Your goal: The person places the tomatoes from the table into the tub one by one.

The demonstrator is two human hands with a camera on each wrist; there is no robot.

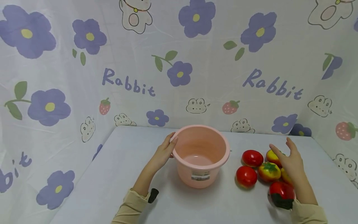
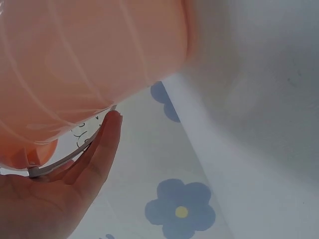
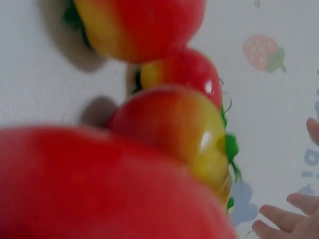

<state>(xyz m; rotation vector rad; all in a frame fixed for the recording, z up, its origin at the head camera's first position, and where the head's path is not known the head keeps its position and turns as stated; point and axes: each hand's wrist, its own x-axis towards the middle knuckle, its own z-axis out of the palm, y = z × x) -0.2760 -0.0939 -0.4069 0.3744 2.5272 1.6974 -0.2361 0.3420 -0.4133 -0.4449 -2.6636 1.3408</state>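
Tomatoes (image 1: 253, 168) right of pink bucket (image 1: 199, 155); right hand (image 1: 289, 161) spread wide over them, left hand (image 1: 163, 154) flat against the bucket rim, fingers straight.

One pink plastic bucket (image 1: 200, 155), the only container on the table

Tomatoes number six in the head view: two plain red ones at the left of the group, the rear one (image 1: 252, 157) and the front one (image 1: 246, 176); one yellow-red with a green calyx (image 1: 269, 171) in the middle; one yellowish (image 1: 272, 156) behind it; one mostly hidden under the right hand (image 1: 286, 176); one red nearest the wrist (image 1: 281, 190)

Hands: two, left hand (image 1: 165, 152) and right hand (image 1: 291, 160)
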